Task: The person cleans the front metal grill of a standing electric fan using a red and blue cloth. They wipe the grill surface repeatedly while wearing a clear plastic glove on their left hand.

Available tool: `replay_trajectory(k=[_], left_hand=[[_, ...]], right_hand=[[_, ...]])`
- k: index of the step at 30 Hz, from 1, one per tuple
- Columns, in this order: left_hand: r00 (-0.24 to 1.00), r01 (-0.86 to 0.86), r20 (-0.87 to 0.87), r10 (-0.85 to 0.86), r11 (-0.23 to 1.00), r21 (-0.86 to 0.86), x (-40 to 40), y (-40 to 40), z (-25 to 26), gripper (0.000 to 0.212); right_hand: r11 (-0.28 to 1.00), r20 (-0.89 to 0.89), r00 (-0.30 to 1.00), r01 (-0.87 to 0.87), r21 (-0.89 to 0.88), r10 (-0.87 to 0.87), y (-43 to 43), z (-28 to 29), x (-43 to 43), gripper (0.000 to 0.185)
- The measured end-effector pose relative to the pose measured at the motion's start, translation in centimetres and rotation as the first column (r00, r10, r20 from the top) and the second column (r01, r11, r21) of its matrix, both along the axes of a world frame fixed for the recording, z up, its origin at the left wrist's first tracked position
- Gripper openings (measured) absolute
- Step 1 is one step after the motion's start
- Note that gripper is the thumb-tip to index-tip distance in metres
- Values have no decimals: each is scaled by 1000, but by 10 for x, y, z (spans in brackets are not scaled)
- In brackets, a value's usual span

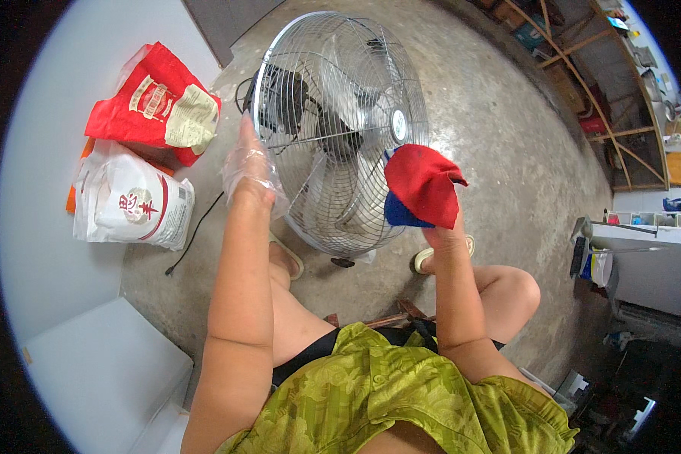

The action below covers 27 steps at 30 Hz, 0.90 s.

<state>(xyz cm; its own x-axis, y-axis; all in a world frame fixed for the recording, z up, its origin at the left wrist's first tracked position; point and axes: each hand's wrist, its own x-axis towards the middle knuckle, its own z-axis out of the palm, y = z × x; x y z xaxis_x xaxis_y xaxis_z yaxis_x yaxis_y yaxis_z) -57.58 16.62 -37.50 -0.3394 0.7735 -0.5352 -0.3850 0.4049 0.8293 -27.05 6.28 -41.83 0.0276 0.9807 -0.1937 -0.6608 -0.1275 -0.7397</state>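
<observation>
A large metal floor fan (340,136) stands on the floor before me, with a round wire guard and pale blades. My left hand (251,162), in a clear plastic glove, is at the fan's left rim with its fingers pointing up along it. Whether it grips the rim or only rests there is hard to see. In my right hand (445,234) is a red and blue cloth (423,184), at the lower right of the front guard just below the hub badge. The cloth hides most of my right fingers.
A red bag (162,105) and a white printed bag (136,201) stand by the left wall. A black cord with a plug (196,232) lies on the concrete floor (511,164). Wooden-framed shelves (613,108) are at the upper right, and a bucket (600,267) at the right.
</observation>
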Motion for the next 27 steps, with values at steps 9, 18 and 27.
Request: replay_trajectory(k=[9, 18, 27], left_hand=[[996, -46, -81, 42, 998, -42, -1, 2, -7, 78], [992, -62, -112, 54, 995, -75, 7, -4, 5, 78], [964, -57, -263, 33, 995, -85, 13, -5, 13, 80]], right_hand=[[934, 961, 181, -256, 249, -207, 26, 16, -57, 16], [970, 980, 75, -144, 196, -187, 29, 24, -79, 17], [970, 935, 291, -69, 232, -203, 77, 34, -96, 13]])
